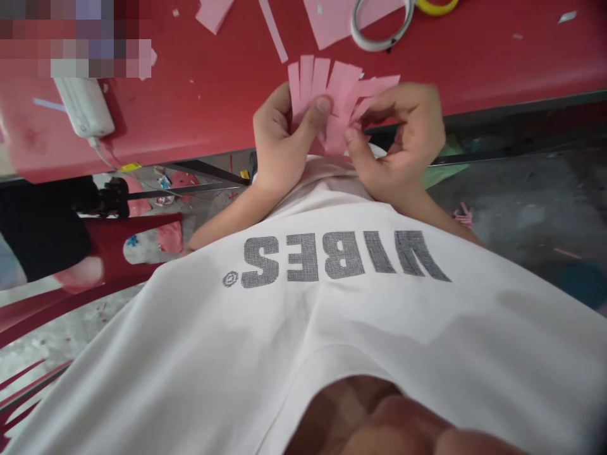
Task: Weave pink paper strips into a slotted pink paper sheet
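Pinching a small fringed pink sheet (329, 104) between both hands, the person holds it just over the near edge of the red tabletop (227, 95), in front of their chest. The left hand (277, 142) is curled, its thumb pressed flat on the face of the sheet and its fingers out of sight behind. The right hand (396, 142) pinches the lower part between thumb and bent forefinger, with the other fingers arching above. Neither hand is spread. The cut strips stand up in a row of narrow tongues, a few splaying sideways at the right. The sheet looks light and thin, though whether it is paper or soft foam is hard to tell from here. It would likely flop and crease easily, so the uncut band at its base seems the surest place to take hold, as the loose tongues could bend or tear if gripped singly. Beyond the hands, pink offcuts (332, 19) lie on the tabletop near a white tape roll (382, 25) and a yellow tape roll (437, 5), and a white power adapter (84, 107) sits further left. Below the edge, a long steel blade (180, 191) points toward the left forearm
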`<move>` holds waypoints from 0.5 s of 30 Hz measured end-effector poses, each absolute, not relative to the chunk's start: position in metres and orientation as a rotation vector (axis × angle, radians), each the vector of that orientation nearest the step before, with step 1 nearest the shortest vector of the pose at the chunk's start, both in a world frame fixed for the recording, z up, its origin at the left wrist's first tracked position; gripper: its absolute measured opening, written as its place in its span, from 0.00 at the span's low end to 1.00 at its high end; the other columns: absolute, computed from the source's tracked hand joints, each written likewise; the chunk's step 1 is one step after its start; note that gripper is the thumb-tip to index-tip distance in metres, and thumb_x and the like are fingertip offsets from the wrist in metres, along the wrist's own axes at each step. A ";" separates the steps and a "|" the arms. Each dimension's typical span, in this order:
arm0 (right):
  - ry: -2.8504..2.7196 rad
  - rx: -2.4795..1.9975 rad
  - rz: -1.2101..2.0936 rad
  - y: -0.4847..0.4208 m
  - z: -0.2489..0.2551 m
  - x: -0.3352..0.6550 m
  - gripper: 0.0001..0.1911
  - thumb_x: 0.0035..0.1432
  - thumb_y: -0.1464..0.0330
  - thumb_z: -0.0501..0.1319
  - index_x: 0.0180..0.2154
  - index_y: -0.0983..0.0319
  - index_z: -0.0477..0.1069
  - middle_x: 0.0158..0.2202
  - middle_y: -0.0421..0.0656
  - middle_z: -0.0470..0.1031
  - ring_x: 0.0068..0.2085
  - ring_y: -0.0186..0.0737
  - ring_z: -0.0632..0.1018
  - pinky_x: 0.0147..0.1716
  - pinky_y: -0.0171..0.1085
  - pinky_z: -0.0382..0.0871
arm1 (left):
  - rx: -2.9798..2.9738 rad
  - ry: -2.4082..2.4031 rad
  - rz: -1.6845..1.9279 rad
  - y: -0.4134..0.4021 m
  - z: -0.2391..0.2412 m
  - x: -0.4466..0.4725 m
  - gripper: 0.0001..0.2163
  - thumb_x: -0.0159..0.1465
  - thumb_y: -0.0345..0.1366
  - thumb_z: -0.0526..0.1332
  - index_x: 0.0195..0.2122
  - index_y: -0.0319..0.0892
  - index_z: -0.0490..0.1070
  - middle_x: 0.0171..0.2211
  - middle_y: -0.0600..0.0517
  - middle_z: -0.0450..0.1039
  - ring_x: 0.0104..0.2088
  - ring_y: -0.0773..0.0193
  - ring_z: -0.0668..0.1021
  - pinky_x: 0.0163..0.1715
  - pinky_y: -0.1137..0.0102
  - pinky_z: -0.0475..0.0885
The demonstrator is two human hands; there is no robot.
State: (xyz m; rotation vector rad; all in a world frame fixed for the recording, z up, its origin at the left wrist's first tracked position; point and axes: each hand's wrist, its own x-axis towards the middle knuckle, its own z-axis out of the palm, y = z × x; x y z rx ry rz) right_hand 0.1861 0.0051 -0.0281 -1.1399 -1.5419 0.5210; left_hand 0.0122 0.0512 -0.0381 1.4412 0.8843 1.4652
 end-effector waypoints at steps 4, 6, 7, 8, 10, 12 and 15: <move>-1.401 -1.190 0.607 0.007 -0.025 0.177 0.21 0.57 0.52 0.65 0.49 0.47 0.62 0.50 0.42 0.68 0.42 0.45 0.74 0.45 0.48 0.74 | 1.416 0.813 1.420 0.052 -0.039 0.012 0.12 0.59 0.48 0.72 0.39 0.51 0.77 0.36 0.54 0.77 0.35 0.62 0.73 0.36 0.64 0.71; -1.371 -1.097 0.608 0.012 -0.026 0.175 0.22 0.57 0.50 0.65 0.48 0.48 0.61 0.49 0.43 0.66 0.41 0.44 0.73 0.43 0.47 0.73 | 1.437 0.772 1.405 0.054 -0.038 0.010 0.14 0.57 0.47 0.74 0.40 0.51 0.78 0.36 0.54 0.78 0.35 0.61 0.75 0.36 0.63 0.73; -1.366 -1.045 0.600 0.016 -0.027 0.174 0.23 0.56 0.48 0.65 0.48 0.49 0.61 0.48 0.43 0.65 0.41 0.44 0.72 0.42 0.46 0.72 | 1.448 0.753 1.388 0.056 -0.037 0.009 0.15 0.56 0.46 0.75 0.40 0.50 0.78 0.36 0.53 0.78 0.35 0.60 0.76 0.37 0.63 0.74; -1.365 -1.003 0.593 0.018 -0.028 0.173 0.24 0.55 0.47 0.65 0.47 0.49 0.61 0.48 0.43 0.64 0.41 0.44 0.71 0.41 0.45 0.72 | 1.453 0.741 1.355 0.057 -0.036 0.007 0.16 0.55 0.46 0.76 0.41 0.49 0.78 0.37 0.52 0.79 0.36 0.59 0.77 0.37 0.62 0.74; -1.371 -0.951 0.596 0.023 -0.028 0.173 0.26 0.53 0.45 0.65 0.47 0.51 0.60 0.47 0.43 0.62 0.39 0.41 0.70 0.38 0.43 0.71 | 1.439 0.733 1.281 0.059 -0.031 0.005 0.19 0.51 0.45 0.78 0.42 0.48 0.79 0.38 0.50 0.79 0.38 0.57 0.78 0.39 0.60 0.76; -1.386 -0.939 0.612 0.026 -0.027 0.174 0.28 0.53 0.44 0.64 0.47 0.51 0.59 0.47 0.42 0.61 0.36 0.38 0.69 0.36 0.41 0.70 | 1.414 0.738 1.236 0.058 -0.025 0.003 0.22 0.49 0.45 0.79 0.43 0.47 0.79 0.39 0.49 0.79 0.39 0.56 0.79 0.40 0.59 0.76; -1.411 -0.914 0.592 0.030 -0.022 0.176 0.30 0.52 0.41 0.64 0.47 0.51 0.59 0.48 0.41 0.60 0.38 0.38 0.70 0.39 0.43 0.71 | 1.444 0.738 1.264 0.054 -0.016 0.003 0.20 0.52 0.45 0.78 0.44 0.48 0.79 0.38 0.50 0.78 0.37 0.58 0.78 0.39 0.61 0.76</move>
